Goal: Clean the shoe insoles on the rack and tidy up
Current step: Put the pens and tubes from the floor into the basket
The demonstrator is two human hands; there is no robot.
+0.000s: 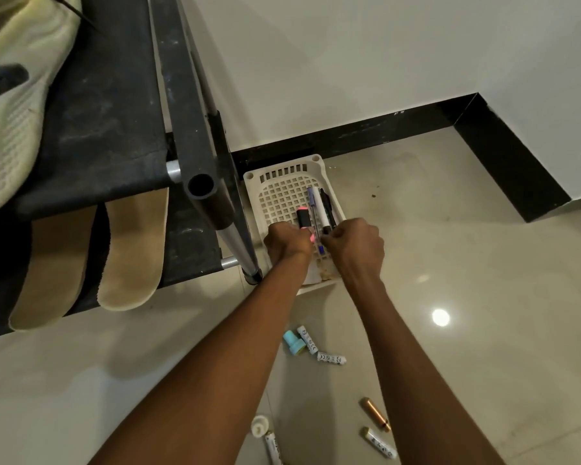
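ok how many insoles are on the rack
2 insoles, side by side on the rack's lower shelf: one left, one right. The upper shelf hides their far ends; others may be hidden.

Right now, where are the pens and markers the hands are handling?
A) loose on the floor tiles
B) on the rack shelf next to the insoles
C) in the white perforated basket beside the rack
C: the pens lie in the white basket, with the left hand and right hand at their near ends.

Single head view, steep downward tilt, close over hands [322, 245], floor, rack corner [200, 186].
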